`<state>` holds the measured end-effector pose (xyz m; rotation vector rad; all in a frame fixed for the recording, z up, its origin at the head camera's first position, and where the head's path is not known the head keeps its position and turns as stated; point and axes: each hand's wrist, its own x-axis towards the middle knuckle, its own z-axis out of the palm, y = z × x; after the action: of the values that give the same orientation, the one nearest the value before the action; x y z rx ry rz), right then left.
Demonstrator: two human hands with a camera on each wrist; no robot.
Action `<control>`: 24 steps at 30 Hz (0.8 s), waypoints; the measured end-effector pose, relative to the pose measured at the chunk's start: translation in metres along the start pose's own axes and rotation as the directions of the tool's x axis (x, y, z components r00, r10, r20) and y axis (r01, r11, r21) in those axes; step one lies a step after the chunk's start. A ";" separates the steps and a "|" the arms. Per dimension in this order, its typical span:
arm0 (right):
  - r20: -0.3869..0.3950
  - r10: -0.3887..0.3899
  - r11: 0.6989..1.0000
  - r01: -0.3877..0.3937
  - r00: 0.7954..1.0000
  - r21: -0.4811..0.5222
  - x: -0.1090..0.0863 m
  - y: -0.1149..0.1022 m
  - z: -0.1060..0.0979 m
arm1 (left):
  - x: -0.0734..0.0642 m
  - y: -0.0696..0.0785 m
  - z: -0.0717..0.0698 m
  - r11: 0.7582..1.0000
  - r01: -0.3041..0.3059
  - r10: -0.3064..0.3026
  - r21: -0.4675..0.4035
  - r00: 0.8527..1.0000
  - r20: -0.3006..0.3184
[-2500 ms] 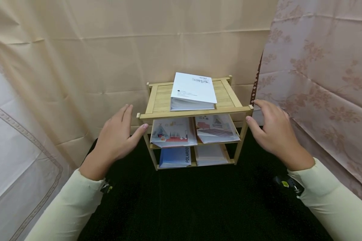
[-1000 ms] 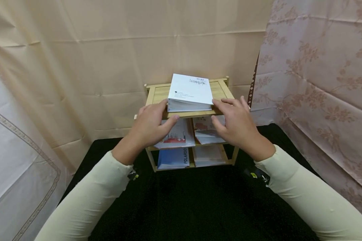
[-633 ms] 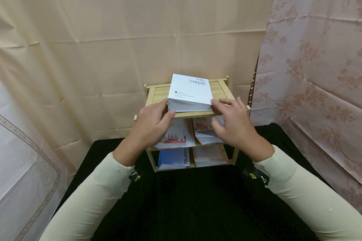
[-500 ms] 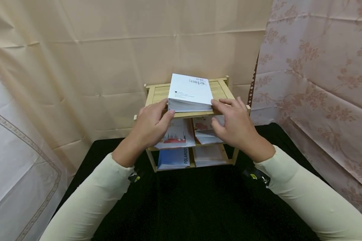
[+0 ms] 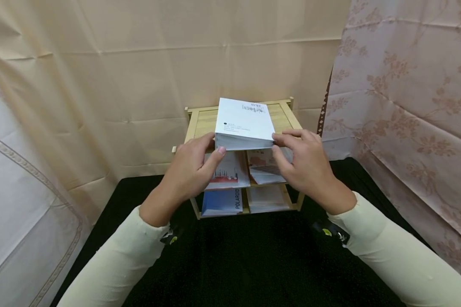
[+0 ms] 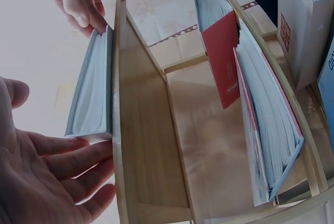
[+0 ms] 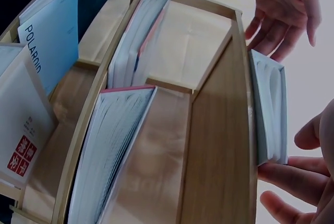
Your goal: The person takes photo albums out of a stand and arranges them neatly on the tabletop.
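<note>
On the top board of a small wooden shelf (image 5: 203,123) lies a thick white photo album (image 5: 243,119) with dark print on its cover. Its near edge reaches over the front rail. My left hand (image 5: 188,170) touches the album's left side with extended fingertips; the thumb stands off from it at the near corner. At the right side, my right hand (image 5: 307,164) touches the album near its front corner, thumb just below. Both wrist views show the album's page edges between the two hands, and the left hand's fingers (image 6: 78,166) stretched out under one end.
Two albums with coloured pictures, left (image 5: 226,170) and right (image 5: 265,166), stand in the middle tier. Below are a blue POLAROID album (image 5: 220,201) and a pale album (image 5: 266,198). A dark cloth (image 5: 234,260) lies underneath; curtains (image 5: 138,76) hang behind and at the sides.
Both hands have come inward from outside the shelf to the album's sides. Since half a second ago, the album has shifted slightly toward me, over the front rail, with the hands.
</note>
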<state>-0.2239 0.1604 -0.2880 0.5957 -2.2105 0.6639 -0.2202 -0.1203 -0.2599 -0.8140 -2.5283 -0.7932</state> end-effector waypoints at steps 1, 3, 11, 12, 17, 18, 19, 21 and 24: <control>-0.013 0.005 1.000 -0.005 1.000 0.002 0.000 -0.001 0.000 | -0.001 0.000 0.000 1.000 -0.002 0.002 -0.006 1.000 -0.001; -0.043 0.015 1.000 -0.015 0.999 0.003 -0.001 -0.002 -0.001 | -0.004 0.002 -0.001 1.000 0.002 -0.002 -0.009 1.000 0.001; -0.134 0.067 0.998 -0.066 0.989 0.011 -0.004 -0.008 -0.001 | -0.016 0.009 0.000 0.999 0.044 -0.044 -0.006 0.999 -0.025; -0.137 0.078 0.997 -0.076 0.987 0.025 -0.004 -0.008 -0.001 | -0.017 0.010 0.000 0.999 0.049 -0.049 -0.008 0.998 -0.034; -0.122 0.157 0.979 -0.138 0.980 0.147 -0.005 -0.011 -0.001 | -0.021 0.014 0.001 0.994 0.089 -0.093 -0.056 0.993 -0.073; -0.115 0.175 0.972 -0.153 0.978 0.176 -0.005 -0.011 -0.001 | -0.021 0.015 0.001 0.991 0.101 -0.108 -0.087 0.991 -0.078; -0.108 0.198 0.964 -0.173 0.974 0.202 -0.005 -0.012 -0.001 | -0.022 0.016 0.001 0.986 0.115 -0.126 -0.122 0.989 -0.079; -0.093 0.244 0.944 -0.214 0.965 0.251 -0.006 -0.013 -0.001 | -0.023 0.018 0.001 0.968 0.144 -0.163 -0.205 0.983 -0.079; -0.063 0.308 0.907 -0.273 0.949 0.321 -0.007 -0.014 -0.001 | -0.024 0.019 0.001 0.931 0.189 -0.225 -0.312 0.971 -0.084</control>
<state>-0.2110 0.1521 -0.2883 0.3679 -2.1225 1.1875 -0.1898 -0.1169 -0.2650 -0.5710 -2.4467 -1.2836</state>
